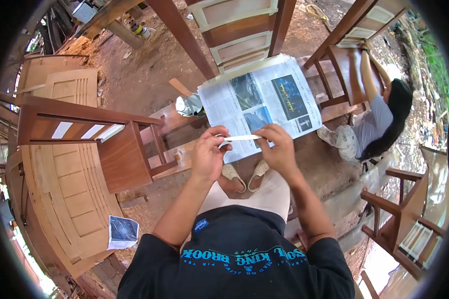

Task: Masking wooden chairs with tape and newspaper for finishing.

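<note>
A narrow white strip (243, 138), perhaps tape or folded paper, is stretched level between my two hands. Its left end is pinched by the fingers of my left hand (208, 154), while my right hand (278, 149) grips the other end between thumb and fingers. Below and beyond it, newspaper (284, 94) covers the seat of a brown wooden chair. That chair's back (239, 37) rises at the far side, with pale covering over some of its slats.
Another brown chair (129, 154) stands at left beside carved wooden panels (75, 184). At right, a person (379, 114) reaches toward the back of a further chair (349, 70). A silvery container (188, 105) sits left of the newspaper. One more chair (409, 209) is at lower right.
</note>
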Demonstrator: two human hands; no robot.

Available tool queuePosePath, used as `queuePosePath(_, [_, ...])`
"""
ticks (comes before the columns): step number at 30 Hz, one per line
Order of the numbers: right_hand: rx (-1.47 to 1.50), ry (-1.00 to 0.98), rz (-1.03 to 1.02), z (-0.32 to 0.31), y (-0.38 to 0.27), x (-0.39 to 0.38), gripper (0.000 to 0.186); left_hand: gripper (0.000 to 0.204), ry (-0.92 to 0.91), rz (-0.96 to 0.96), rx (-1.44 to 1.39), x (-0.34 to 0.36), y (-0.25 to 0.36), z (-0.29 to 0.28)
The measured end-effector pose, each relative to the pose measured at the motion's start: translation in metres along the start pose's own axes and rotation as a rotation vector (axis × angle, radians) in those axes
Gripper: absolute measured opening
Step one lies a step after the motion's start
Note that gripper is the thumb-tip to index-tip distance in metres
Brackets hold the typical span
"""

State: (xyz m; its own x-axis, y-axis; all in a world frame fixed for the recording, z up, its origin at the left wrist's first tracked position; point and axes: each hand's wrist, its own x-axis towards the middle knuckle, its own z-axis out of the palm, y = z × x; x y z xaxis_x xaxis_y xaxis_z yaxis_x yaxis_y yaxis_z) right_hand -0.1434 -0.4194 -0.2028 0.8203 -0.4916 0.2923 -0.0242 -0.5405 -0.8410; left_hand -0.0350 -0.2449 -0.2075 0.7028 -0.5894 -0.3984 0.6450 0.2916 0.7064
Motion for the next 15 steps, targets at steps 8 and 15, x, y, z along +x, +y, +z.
queuePosePath(8, [-0.075, -0.223, -0.177, 0.024, 0.132, 0.092, 0.006, 0.032, 0.063, 0.057, 0.021, 0.125, -0.076, -0.035])
queuePosePath(15, [-0.29, -0.477, -0.334, 0.067, 0.205, 0.172, 0.021, 0.03, -0.004, 0.354, 0.304, 0.229, -0.117, -0.096])
